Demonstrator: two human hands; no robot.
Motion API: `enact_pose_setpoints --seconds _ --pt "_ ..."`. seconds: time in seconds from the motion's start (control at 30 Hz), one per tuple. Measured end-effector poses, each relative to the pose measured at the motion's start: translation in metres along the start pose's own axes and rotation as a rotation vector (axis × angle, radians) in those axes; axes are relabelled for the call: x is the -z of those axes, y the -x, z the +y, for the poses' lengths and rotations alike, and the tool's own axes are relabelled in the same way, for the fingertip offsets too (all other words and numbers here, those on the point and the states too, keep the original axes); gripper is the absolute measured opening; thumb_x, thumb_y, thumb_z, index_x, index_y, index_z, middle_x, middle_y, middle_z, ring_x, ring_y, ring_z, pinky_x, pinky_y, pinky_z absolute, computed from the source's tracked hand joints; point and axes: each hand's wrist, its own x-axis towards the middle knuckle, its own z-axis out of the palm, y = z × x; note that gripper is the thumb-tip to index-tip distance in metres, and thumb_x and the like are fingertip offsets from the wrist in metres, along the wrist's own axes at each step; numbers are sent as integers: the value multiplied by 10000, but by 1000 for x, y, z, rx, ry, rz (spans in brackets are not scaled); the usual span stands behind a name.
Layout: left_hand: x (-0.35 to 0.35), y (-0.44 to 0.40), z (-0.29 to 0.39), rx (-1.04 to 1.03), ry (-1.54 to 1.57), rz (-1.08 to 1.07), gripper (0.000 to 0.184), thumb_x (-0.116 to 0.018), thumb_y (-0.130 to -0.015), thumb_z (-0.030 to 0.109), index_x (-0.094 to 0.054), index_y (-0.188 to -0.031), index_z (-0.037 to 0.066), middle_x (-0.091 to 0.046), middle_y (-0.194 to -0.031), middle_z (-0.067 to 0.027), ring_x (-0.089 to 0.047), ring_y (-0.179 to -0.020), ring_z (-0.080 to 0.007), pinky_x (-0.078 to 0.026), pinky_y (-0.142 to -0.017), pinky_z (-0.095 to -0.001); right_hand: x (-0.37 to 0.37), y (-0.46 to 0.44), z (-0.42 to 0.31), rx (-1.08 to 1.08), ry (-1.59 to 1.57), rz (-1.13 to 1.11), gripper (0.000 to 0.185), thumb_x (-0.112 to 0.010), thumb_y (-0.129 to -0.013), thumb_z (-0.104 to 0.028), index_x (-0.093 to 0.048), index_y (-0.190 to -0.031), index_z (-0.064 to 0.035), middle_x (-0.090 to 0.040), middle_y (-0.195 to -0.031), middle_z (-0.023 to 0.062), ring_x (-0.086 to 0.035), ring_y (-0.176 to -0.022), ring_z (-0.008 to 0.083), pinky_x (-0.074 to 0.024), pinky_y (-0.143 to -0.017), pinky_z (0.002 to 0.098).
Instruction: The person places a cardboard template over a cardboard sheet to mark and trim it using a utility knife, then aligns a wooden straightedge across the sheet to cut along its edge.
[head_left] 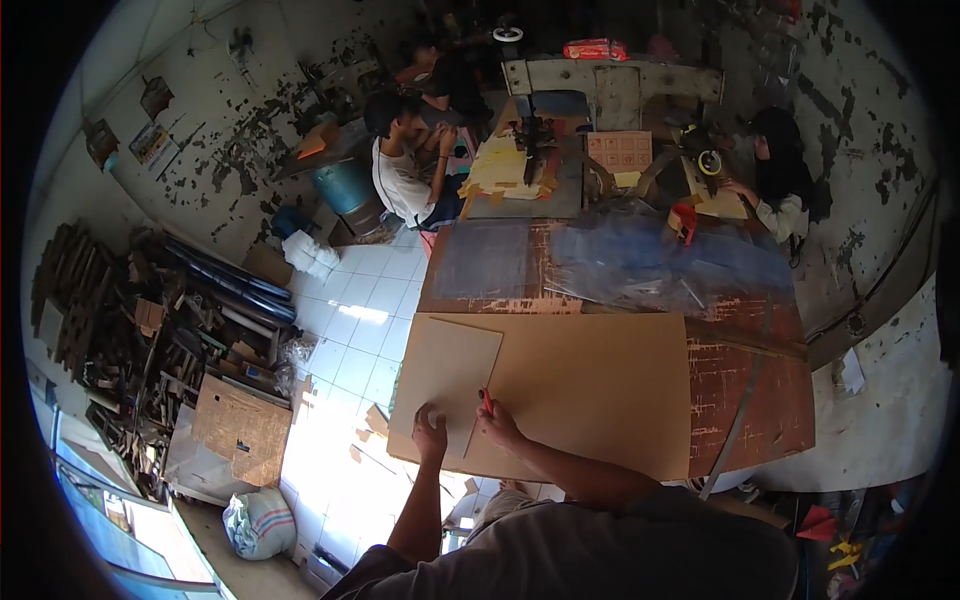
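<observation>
You are in a workshop: a big brown sheet (pixel 600 400) lies on your worn tabletop (pixel 785 400), scraps (pixel 150 365) pile beside flaking walls (pixel 240 130), and other people sit around nearby machinery (pixel 615 90).

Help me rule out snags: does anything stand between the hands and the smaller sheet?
Nothing visible does. The left hand appears to rest on the smaller sheet, and the right hand holds a red tool at its edge. The plastic sheeting lies beyond the larger sheet.
</observation>
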Motion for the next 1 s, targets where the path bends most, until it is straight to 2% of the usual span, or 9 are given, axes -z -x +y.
enact_pose_setpoints --seconds 0.13,0.3,0.4,0.5,0.6,0.67,0.83,0.9,1.0 --pt "14 -14 -18 90 -26 -13 409 -714 -836 151 -597 -1210 32 -632 -1222 -196 -585 -1152 -411 -478 -968 -487 11 -6 -5 -86 -404 -252 122 -520 -1043 -239 -455 -966 -171 -494 -879 -21 -528 -752 91 -512 -694 317" --pt "33 -58 -56 265 -94 -59 506 -727 -831 226 -581 -1263 8 -612 -1240 -228 -569 -1166 -419 -462 -989 -497 -5 4 -40 -275 -387 12 162 -515 -1041 -230 -427 -911 -190 -434 -789 -67 -452 -659 59 -403 -571 230" --pt "35 -68 -66 335 -137 -113 533 -727 -838 260 -579 -1283 7 -627 -1225 -228 -570 -1172 -420 -457 -1000 -500 -1 -2 -21 -235 -468 -65 150 -530 -1033 -222 -439 -921 -180 -457 -795 -53 -459 -661 69 -392 -573 240" --pt "24 -64 -85 203 -107 -69 497 -722 -846 282 -606 -1256 25 -651 -1170 -221 -578 -1162 -415 -450 -1005 -514 -11 -2 -27 -245 -443 43 145 -541 -1027 -210 -443 -926 -175 -473 -799 -38 -465 -664 67 -395 -564 243" --pt "31 -58 -69 144 -155 -37 378 -724 -844 172 -638 -1173 6 -666 -1127 -218 -613 -1075 -415 -496 -926 -491 -9 -12 -7 -212 -365 -1 110 -552 -1022 -208 -471 -961 -166 -488 -804 -31 -466 -657 71 -390 -552 237" --pt "34 -55 -70 189 -40 -73 381 -697 -879 264 -647 -1179 34 -679 -1139 -189 -580 -1163 -401 -443 -984 -523 -22 -11 -8 -192 -245 125 99 -556 -1018 -211 -481 -983 -156 -491 -812 -26 -475 -656 84 -404 -560 253" --pt "42 -46 -58 92 62 -33 348 -681 -899 223 -638 -1170 9 -673 -1166 -186 -595 -1144 -401 -464 -955 -499 -38 4 -73 -270 -95 282 164 -580 -1009 -256 -494 -1029 -118 -477 -842 -22 -469 -673 106 -433 -606 310" --pt "49 -41 -50 168 224 0 377 -676 -915 201 -609 -1206 -29 -643 -1234 -214 -587 -1150 -433 -464 -979 -479 -20 -12 -38 198 138 352 231 -603 -1001 -299 -479 -1009 -105 -441 -849 -28 -434 -725 81 -418 -635 303" --pt "55 -28 -52 197 257 -39 443 -683 -918 214 -572 -1263 -42 -616 -1281 -241 -564 -1186 -457 -449 -1015 -473 14 -18 -45 348 191 399 284 -622 -995 -341 -473 -996 -99 -417 -849 -32 -405 -784 67 -400 -662 279"
